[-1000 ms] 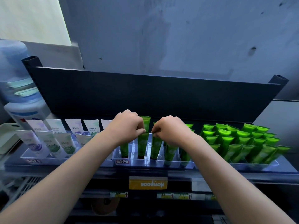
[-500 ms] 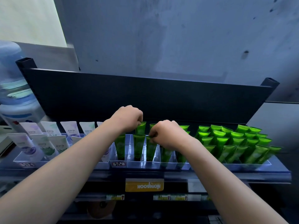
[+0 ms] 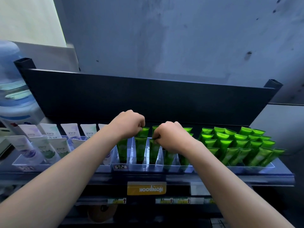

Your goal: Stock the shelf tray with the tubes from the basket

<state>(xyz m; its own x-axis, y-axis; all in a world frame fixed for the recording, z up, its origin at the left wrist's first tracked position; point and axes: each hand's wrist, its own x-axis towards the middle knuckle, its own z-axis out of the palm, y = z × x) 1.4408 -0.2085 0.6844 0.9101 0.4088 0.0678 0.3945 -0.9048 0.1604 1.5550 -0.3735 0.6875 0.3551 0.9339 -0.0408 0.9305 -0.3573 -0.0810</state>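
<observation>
A clear divided shelf tray (image 3: 148, 167) holds green tubes standing cap-down in narrow lanes. My left hand (image 3: 127, 123) reaches over the tray's left lanes and pinches the top edge of a green tube (image 3: 143, 130) in the back row. My right hand (image 3: 171, 137) pinches the top of a front-row green tube (image 3: 153, 150) in a middle lane. More green tubes (image 3: 236, 143) fill the tray's right side in several rows. The basket is out of view.
White tubes (image 3: 47, 145) stand in a second clear tray on the left. A dark shelf back panel (image 3: 148, 96) rises behind. A water dispenser bottle (image 3: 11, 89) stands far left. A yellow label (image 3: 146, 188) hangs on the shelf's front rail.
My left hand has moved back and up over the rear row. My right hand has stayed near the middle lane on a front tube. The camera view has shifted slightly.
</observation>
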